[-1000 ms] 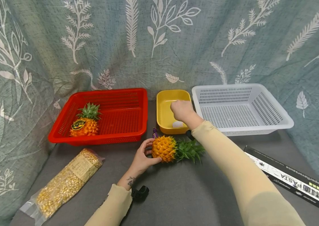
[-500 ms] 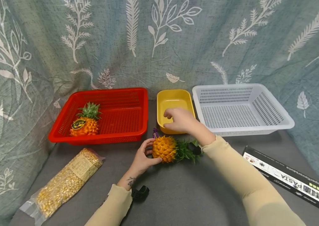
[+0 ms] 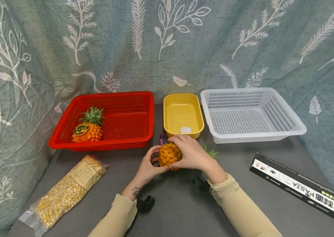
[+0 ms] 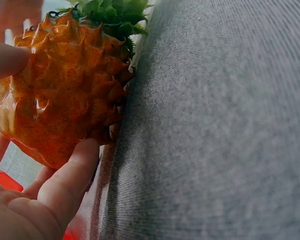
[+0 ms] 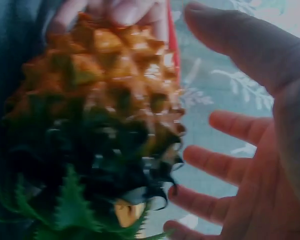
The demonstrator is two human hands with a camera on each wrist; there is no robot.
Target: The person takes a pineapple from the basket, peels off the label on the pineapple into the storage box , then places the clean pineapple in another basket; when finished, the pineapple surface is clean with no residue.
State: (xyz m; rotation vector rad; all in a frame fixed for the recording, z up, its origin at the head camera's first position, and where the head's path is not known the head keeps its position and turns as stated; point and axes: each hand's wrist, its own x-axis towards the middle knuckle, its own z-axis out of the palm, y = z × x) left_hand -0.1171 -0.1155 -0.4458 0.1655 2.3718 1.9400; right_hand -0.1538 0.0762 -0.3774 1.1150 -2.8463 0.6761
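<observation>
A small orange pineapple point(image 3: 167, 155) lies on its side on the grey table, its green crown point(image 3: 212, 153) pointing right. My left hand point(image 3: 146, 169) holds its base end, thumb in front and fingers behind; the left wrist view shows those fingertips against the pineapple's skin point(image 4: 70, 95). Over the fruit's crown end reaches my right hand point(image 3: 194, 154), its thumb and fingers spread. The right wrist view has these fingers point(image 5: 215, 162) beside the pineapple point(image 5: 105, 95) with a visible gap. Behind the fruit stands a small purple-wrapped item point(image 3: 162, 139), partly hidden.
A red basket point(image 3: 101, 145) at the left contains another pineapple point(image 3: 87, 131). A yellow bin point(image 3: 181, 98) with a whitish oval spot stands centrally, and a white basket point(image 3: 258, 135) to its right. A bag of corn kernels point(image 3: 66, 189) lies left, a pasta box point(image 3: 300, 187) right.
My right hand has come from over the yellow bin down and back to the pineapple, its fingers spreading from a curl. The left hand has stayed on the fruit.
</observation>
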